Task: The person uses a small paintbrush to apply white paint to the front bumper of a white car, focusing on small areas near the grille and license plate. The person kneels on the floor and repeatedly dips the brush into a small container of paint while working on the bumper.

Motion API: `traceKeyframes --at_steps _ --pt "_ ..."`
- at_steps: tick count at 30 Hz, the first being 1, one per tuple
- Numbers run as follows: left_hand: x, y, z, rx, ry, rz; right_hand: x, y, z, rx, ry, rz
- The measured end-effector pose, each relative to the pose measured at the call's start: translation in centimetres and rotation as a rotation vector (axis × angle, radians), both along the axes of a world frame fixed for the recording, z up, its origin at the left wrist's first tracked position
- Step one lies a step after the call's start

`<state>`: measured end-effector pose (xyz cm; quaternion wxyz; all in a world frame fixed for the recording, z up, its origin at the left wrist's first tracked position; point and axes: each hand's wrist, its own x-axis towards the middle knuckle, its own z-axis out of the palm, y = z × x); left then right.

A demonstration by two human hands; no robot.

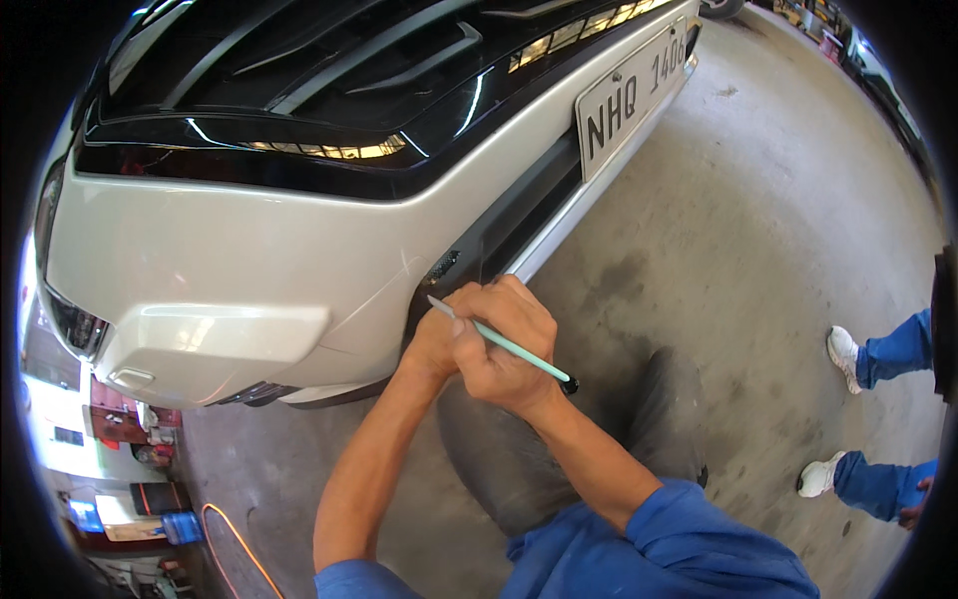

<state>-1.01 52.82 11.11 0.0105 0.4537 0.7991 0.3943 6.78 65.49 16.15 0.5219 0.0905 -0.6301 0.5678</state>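
Both my hands meet at the lower edge of a pale silver car's front bumper. My right hand is closed around a slim mint-green pen-like tool. One pale, narrow end points up and left toward the bumper; the other end is dark. Beneath and beside it lies my left hand, against the black lower trim, its fingers mostly hidden. A rough, speckled dark patch marks the trim just above my hands. Thin scratch lines run across the paint to the left of it.
Above the bumper is a glossy black grille; a licence plate sits to the right. My bent knee is close below. Another person's legs stand at right. An orange hose and workshop items lie at left.
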Motion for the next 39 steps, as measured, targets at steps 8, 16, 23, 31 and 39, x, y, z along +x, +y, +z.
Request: traceKeyframes --at_steps 8,16,23,31,39 --pt "-1.6 -1.1 -4.6 -0.117 0.169 -0.054 0.4 -0.4 -0.3 0.019 -0.016 0.027" --pt "-1.7 -1.6 -4.6 -0.204 0.179 -0.026 0.2 -0.2 -0.5 0.089 -0.003 0.009" --pt "-2.0 -1.6 -4.7 -0.163 0.316 -0.052 0.1 -0.3 -0.5 0.092 0.017 -0.028" --pt "-1.4 -1.9 -4.3 -0.052 0.036 -0.028 0.1 -0.8 -0.6 0.061 -0.006 -0.025" --pt "-2.7 -2.2 -6.1 -0.059 0.038 -0.072 -0.2 -0.6 -0.5 0.099 0.021 -0.033"
